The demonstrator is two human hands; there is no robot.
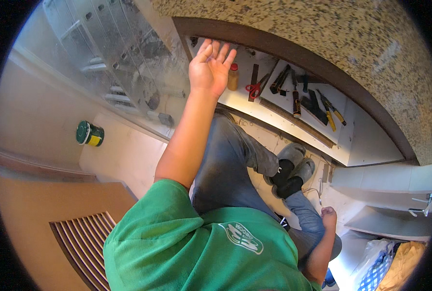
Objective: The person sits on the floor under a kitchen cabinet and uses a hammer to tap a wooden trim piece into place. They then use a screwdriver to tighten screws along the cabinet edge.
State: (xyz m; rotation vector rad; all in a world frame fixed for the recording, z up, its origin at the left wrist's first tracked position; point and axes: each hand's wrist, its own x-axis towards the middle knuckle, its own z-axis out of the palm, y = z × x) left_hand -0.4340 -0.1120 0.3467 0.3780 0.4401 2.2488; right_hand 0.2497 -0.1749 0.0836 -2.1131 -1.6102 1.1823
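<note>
Head view: left hand (210, 68) open, palm showing, fingers spread, nothing gripped, near dark-brown cabinet frame (255, 40). Tan cylindrical bottle (233, 80), red-capped, upright on white shelf (234, 99), right of that hand. Right hand (328, 212) curled, near thin wire (320, 193); cannot tell whether grasping.

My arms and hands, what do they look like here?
Your left hand and right hand wear no gloves; both forearms are bare, without visible accessories. Your left sleeve is short and plain green.
</note>
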